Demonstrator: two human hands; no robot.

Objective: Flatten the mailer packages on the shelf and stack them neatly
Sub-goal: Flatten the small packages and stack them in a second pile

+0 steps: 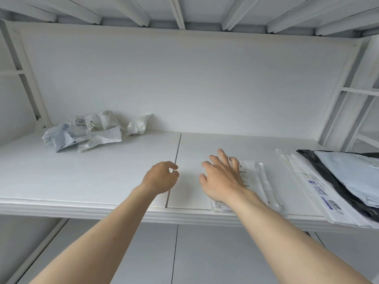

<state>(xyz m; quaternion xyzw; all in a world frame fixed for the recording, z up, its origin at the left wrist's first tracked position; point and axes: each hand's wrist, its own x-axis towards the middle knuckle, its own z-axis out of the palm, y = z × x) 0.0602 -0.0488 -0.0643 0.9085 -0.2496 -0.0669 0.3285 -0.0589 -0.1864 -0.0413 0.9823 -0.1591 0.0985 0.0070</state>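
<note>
Head view. Landmark: the dark seam (176, 160) in the shelf (82, 181).

Right hand (222, 179), just right of the seam, lies spread with straight fingers on a clear flat mailer (254, 181) near the front edge. Left hand (162, 177) hovers at the seam, fingers loosely curled, holding nothing.

Far right of the seam: stack of flattened mailers (332, 185), with a black one among the white. Far left and back of the seam: crumpled mailers (86, 132), not yet flattened.

Judgement: pressing step. Sweep the palm outward from the centre to drive air out, keep the left hand free to pin a corner, then slide the mailer onto the stack with edges squared.
</note>
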